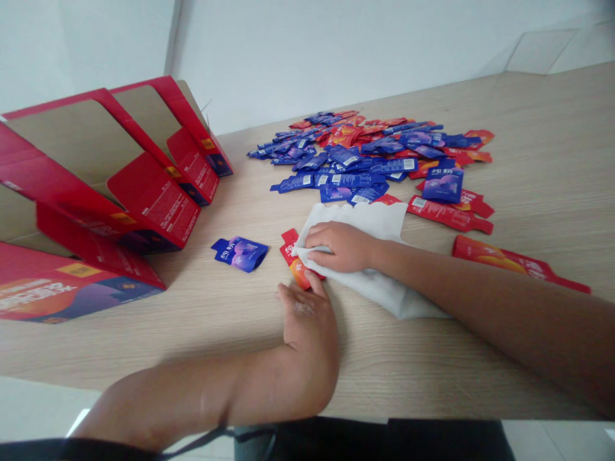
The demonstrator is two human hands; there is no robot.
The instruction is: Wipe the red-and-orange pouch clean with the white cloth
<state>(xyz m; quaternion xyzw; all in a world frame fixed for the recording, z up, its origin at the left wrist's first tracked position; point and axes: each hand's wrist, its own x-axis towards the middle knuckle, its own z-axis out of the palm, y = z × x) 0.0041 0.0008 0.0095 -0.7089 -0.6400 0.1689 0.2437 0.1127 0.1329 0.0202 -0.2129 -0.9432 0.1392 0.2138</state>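
A small red and orange spouted pouch [300,278] lies flat on the table, partly covered. My left hand [310,314] has its thumb and fingertips at the pouch's near edge, holding it against the tabletop. Bunched under the fingers of my right hand [341,246] is a white cloth [379,221], pressed onto the pouch's right side. The rest of the cloth spreads out beneath my right wrist and forearm. To the left, apart from both hands, lies a blue and purple pouch [240,253].
Open red cartons [177,224] stand in a row at the left. A heap of blue and red pouches [346,157] covers the table's far middle. Another red pouch [519,262] lies beyond my right forearm. A white wall [360,51] borders the wooden table [216,326].
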